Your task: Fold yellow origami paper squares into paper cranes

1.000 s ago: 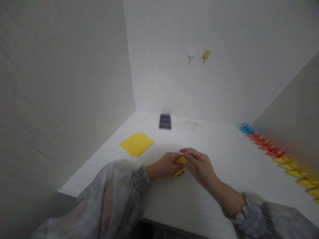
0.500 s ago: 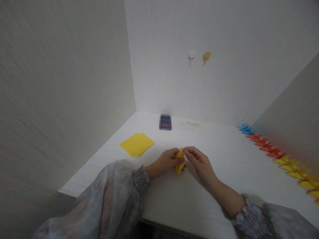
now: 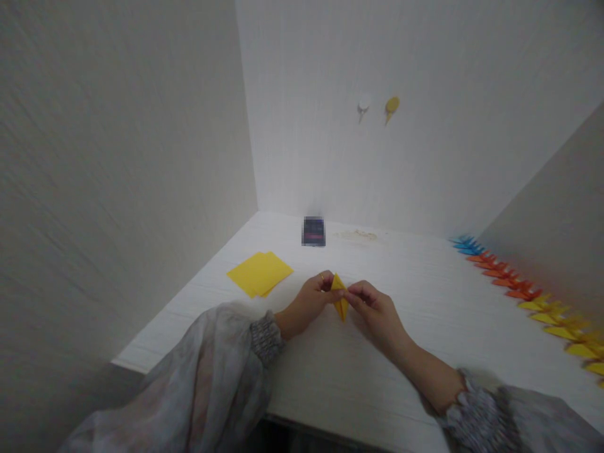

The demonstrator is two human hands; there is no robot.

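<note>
A small folded piece of yellow origami paper, shaped like a narrow diamond, is held above the white table between both hands. My left hand grips it from the left, thumb across its front and fingers partly hidden behind it. From the right, my right hand pinches the paper's side edge between thumb and fingertips. Left of the hands lie a few flat yellow paper sheets, overlapping on the table.
Folded paper cranes in blue, orange-red and yellow stand in a row along the right wall. A dark blurred rectangular object lies near the back wall. White and yellow hooks are on that wall.
The folded paper has turned, its top tip now leaning left instead of right. My right fingertips have moved from near its upper tip down to its side edge.
</note>
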